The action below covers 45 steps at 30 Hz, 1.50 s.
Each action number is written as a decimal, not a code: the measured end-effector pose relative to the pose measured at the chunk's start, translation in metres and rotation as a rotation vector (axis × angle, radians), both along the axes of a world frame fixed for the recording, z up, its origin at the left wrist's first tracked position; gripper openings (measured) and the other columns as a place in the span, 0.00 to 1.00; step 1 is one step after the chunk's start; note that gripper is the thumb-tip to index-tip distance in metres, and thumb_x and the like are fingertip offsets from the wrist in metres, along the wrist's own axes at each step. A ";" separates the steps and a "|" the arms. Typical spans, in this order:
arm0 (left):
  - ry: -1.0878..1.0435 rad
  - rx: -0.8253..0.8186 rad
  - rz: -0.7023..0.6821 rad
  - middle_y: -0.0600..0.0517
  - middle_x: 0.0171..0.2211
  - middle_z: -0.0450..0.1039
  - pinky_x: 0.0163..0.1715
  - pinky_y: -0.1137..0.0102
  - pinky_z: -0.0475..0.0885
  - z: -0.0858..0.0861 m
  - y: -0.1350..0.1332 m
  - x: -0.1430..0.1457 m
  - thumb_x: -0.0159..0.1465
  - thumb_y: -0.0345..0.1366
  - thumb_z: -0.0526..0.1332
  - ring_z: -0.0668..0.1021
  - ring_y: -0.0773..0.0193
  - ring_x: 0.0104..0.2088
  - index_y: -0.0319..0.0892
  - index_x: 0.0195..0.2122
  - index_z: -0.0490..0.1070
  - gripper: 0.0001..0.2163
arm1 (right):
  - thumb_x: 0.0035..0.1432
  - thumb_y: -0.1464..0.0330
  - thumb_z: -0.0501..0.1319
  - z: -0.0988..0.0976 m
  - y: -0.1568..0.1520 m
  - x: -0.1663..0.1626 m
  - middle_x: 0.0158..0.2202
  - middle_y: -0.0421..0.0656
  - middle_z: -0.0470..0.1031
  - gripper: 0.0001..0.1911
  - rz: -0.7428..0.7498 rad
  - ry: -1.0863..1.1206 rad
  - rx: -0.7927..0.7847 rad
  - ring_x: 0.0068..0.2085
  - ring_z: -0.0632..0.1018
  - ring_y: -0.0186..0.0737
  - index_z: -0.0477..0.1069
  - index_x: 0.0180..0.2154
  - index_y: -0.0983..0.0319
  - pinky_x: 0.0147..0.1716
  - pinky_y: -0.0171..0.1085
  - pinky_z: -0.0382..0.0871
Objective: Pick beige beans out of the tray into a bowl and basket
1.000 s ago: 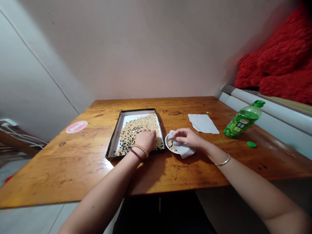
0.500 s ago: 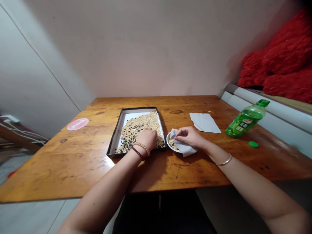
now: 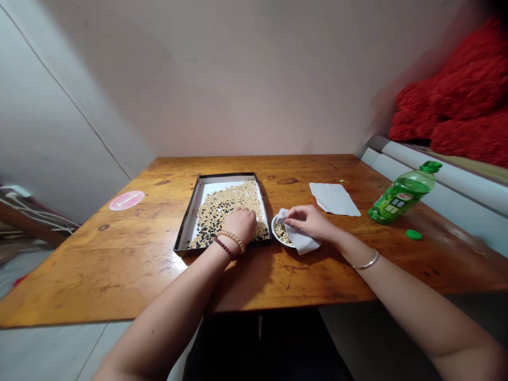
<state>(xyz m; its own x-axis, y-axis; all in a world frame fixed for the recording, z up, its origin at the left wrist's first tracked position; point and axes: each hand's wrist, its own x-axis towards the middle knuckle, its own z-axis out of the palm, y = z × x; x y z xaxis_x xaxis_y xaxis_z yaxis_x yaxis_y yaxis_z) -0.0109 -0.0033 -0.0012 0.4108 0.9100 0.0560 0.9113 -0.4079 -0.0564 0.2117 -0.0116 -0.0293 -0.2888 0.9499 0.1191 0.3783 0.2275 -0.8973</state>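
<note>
A dark metal tray [image 3: 186, 224] lies on the wooden table [image 3: 119, 264], filled with mixed pale and dark beans [image 3: 222, 206]. My left hand [image 3: 240, 225] rests curled on the beans at the tray's near right corner, fingers bent down into them. Right beside the tray stands a small white bowl [image 3: 274, 231] holding pale beans. My right hand [image 3: 307, 221] is over the bowl, its fingers pinched on a white tissue [image 3: 299, 241] that drapes over the bowl's rim.
A second white tissue [image 3: 334, 199] lies flat behind the bowl. A green bottle [image 3: 400, 193] stands at the right with its green cap [image 3: 413, 234] loose on the table. A pink round sticker [image 3: 126, 200] is at the left. Red fluffy fabric [image 3: 456, 100] sits on a ledge.
Both hands stay in nearly the same places; the view has shifted slightly. My left hand's fingers worked a little among the beans.
</note>
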 end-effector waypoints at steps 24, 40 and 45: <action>0.000 -0.109 0.042 0.44 0.36 0.76 0.34 0.64 0.71 0.003 0.002 -0.003 0.60 0.36 0.53 0.77 0.54 0.38 0.40 0.35 0.74 0.11 | 0.49 0.57 0.64 0.005 0.001 0.000 0.32 0.45 0.76 0.16 0.017 0.071 -0.037 0.34 0.76 0.40 0.71 0.31 0.63 0.35 0.39 0.68; -0.349 0.258 -0.422 0.48 0.34 0.71 0.38 0.68 0.67 0.004 -0.019 0.023 0.67 0.37 0.53 0.70 0.61 0.38 0.39 0.36 0.70 0.10 | 0.50 0.56 0.63 0.008 -0.001 -0.001 0.31 0.45 0.76 0.18 0.031 0.099 -0.038 0.31 0.74 0.38 0.73 0.34 0.65 0.32 0.36 0.67; -0.321 0.339 -0.422 0.50 0.34 0.69 0.37 0.68 0.67 -0.003 -0.016 0.024 0.66 0.37 0.54 0.68 0.61 0.38 0.41 0.36 0.70 0.08 | 0.52 0.55 0.62 0.008 -0.001 0.001 0.36 0.47 0.78 0.20 0.105 0.025 -0.019 0.38 0.76 0.42 0.76 0.37 0.66 0.38 0.39 0.67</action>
